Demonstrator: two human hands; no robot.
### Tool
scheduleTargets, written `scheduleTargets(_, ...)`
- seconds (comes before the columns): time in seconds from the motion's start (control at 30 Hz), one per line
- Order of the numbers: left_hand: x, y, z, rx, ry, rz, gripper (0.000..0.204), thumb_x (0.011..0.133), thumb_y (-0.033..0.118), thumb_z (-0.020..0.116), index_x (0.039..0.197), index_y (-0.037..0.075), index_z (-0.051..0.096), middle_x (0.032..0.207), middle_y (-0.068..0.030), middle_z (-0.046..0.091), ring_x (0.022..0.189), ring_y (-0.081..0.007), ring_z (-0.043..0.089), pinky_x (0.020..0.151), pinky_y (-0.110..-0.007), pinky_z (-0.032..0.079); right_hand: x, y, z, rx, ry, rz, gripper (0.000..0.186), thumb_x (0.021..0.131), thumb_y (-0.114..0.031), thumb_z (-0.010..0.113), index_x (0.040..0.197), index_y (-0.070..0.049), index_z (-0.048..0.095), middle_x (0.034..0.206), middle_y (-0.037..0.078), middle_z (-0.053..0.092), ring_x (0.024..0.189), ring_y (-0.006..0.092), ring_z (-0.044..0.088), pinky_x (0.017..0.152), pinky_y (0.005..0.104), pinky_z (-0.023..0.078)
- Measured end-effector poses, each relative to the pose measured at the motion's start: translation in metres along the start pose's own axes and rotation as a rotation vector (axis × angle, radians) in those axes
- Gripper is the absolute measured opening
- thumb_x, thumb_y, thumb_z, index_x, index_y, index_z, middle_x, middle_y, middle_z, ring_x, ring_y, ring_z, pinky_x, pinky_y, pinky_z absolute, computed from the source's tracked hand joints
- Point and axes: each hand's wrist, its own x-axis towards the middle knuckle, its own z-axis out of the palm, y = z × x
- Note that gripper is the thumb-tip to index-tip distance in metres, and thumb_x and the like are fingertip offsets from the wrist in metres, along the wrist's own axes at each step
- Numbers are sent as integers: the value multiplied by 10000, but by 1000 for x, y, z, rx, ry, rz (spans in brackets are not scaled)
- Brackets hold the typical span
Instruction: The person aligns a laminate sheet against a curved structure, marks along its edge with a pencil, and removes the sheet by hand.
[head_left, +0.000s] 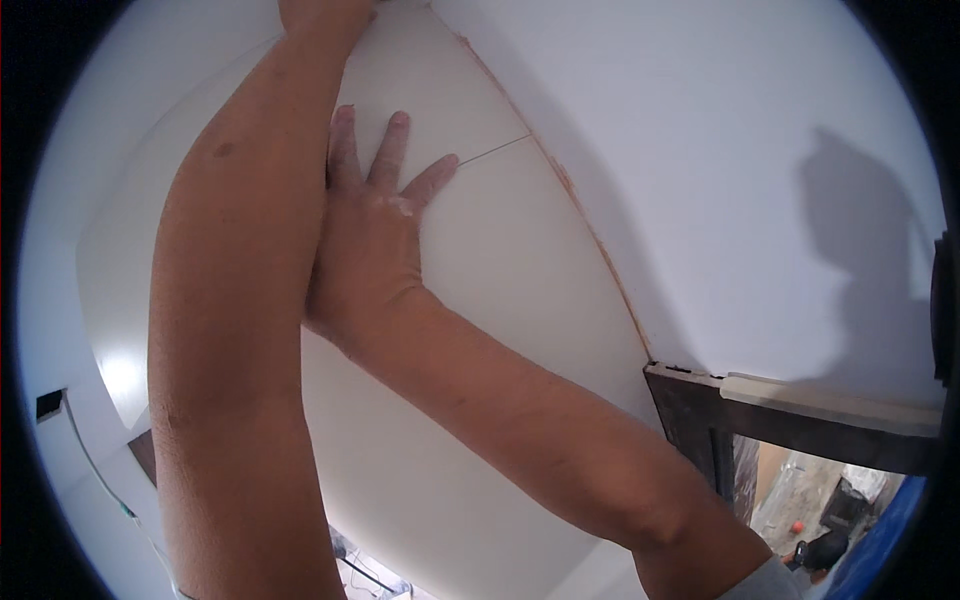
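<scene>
A large smooth off-white panel (480, 290) fills the middle of the head view, with a thin seam running across its upper right part. Flat against this panel lies my right hand (375, 215), fingers spread and dusted with white powder, holding nothing. My left forearm stretches up in front of it and covers the thumb side of the right hand. At the top edge of the picture my left hand (325, 14) is mostly cut off, near the panel's upper part. Its fingers are out of sight, and so is whatever it touches.
A rough brown edge (575, 190) separates the panel from a white wall (720, 190) bearing a shadow. Lower right is a dark door frame (835, 432), with cluttered floor beyond. A cable (95, 465) hangs from a black square opening (49, 405) at left.
</scene>
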Motion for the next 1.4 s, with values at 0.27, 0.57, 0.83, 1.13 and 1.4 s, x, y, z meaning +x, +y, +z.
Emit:
scheduleTargets(0.27,0,-22,-51,221,109,149,252,846,122,605,780,-92,720,763,-317,699,674,-395,728,702,-483,576,1,-7,-8,76,-37,64,1209,727,-762,711,1588,3,340,1677,214,257,1520,579,140,1098,844,156)
scheduleTargets(0.57,-17,-37,-117,114,92,28,243,874,87,595,820,-129,693,764,-315,700,669,-380,735,711,-458,589,4,-13,-11,52,-66,60,1328,670,-765,771,1583,73,296,1672,274,241,1531,567,140,1171,764,139)
scheduleTargets(0.83,-21,-35,-155,152,155,-216,235,966,99,615,877,-103,695,760,-248,728,651,-307,745,628,-402,598,6,-13,-11,40,-93,46,1361,654,-782,773,1576,95,291,1672,284,235,1544,544,130,1189,743,119)
scheduleTargets(1.13,-22,-38,-186,167,176,-320,183,959,57,621,901,-102,692,771,-237,725,659,-307,743,560,-403,597,9,-9,-8,44,-131,30,1393,635,-814,784,1569,100,303,1651,319,250,1536,559,133,1185,745,123)
scheduleTargets(1.4,-30,-40,-208,80,208,-363,160,948,33,626,933,-117,681,812,-269,706,684,-342,745,550,-418,621,10,-9,-7,23,-105,26,1381,626,-803,798,1568,88,322,1643,322,273,1528,563,166,1181,744,129)
